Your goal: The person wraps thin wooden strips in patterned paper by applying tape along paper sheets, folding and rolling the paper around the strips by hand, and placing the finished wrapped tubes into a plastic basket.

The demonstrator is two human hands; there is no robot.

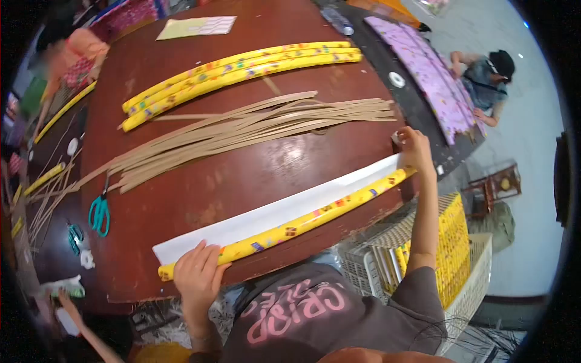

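A long sheet of wrapping paper, white on its inner face, lies partly rolled along the near edge of the table. Its rolled part is a yellow patterned tube. My left hand is closed over the tube's left end, fingers on top. At the far right end, my right hand is bent over the paper. Its fingertips are closed at a small whitish thing that looks like a roll of tape; the palm hides part of the paper's end.
Several finished yellow rolls lie across the table beyond a pile of brown cardboard strips. Teal scissors rest at left. Yellow and white baskets stand by my right side. A co-worker handles purple paper.
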